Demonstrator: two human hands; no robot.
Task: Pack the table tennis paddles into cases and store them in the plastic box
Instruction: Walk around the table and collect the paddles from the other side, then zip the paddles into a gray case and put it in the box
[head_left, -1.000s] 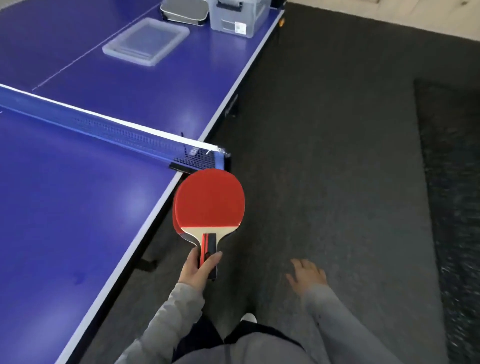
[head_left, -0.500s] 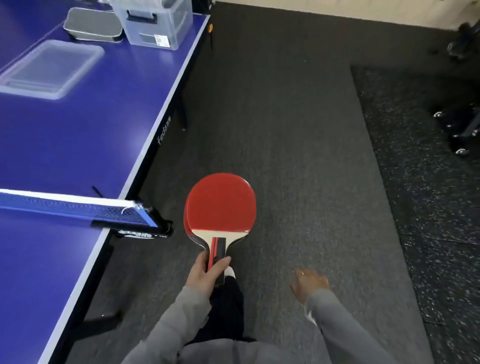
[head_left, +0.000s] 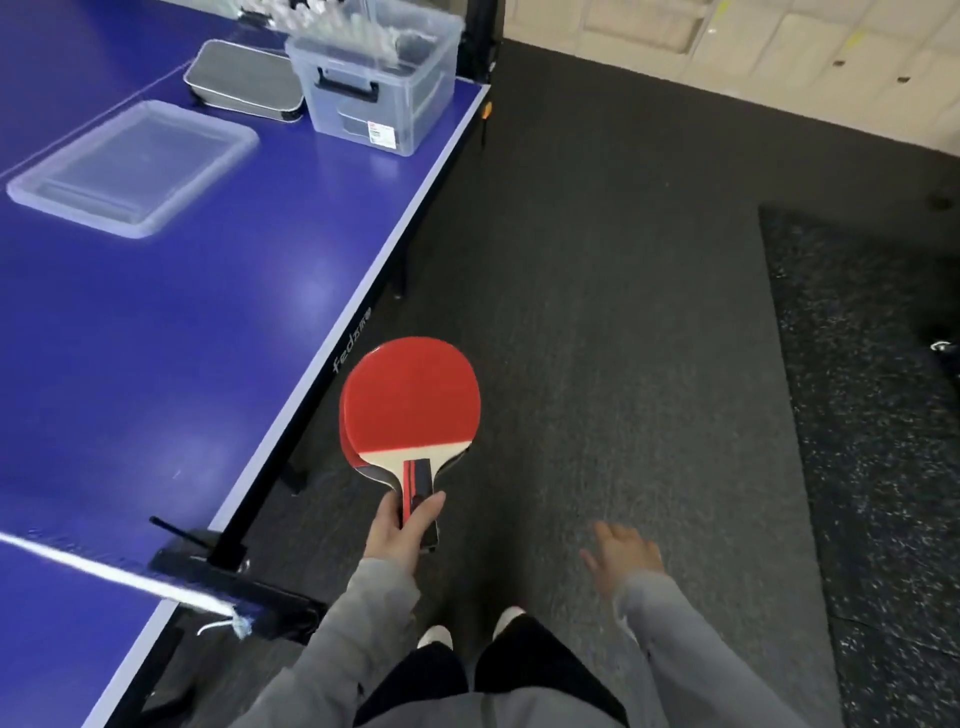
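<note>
My left hand (head_left: 402, 530) grips the handles of two stacked red paddles (head_left: 410, 397), blades pointing forward, held over the dark floor just off the table's right edge. My right hand (head_left: 621, 558) hangs free beside me with fingers loosely spread, holding nothing. At the table's far right corner stands the clear plastic box (head_left: 379, 88) with black latches. Left of the box lies a grey paddle case (head_left: 241, 83). The box's clear lid (head_left: 135, 166) lies flat on the table nearer to me.
The blue table tennis table (head_left: 156, 338) runs along my left, its white-edged side slanting toward the far corner. The net and its black clamp (head_left: 223, 582) jut out at lower left. Dark carpet and a speckled mat (head_left: 872, 415) cover the floor to the right.
I have walked forward along the table's side: the net post has slid back past me to the lower left and the box, case and lid are closer. The paddles stay in my left hand.
</note>
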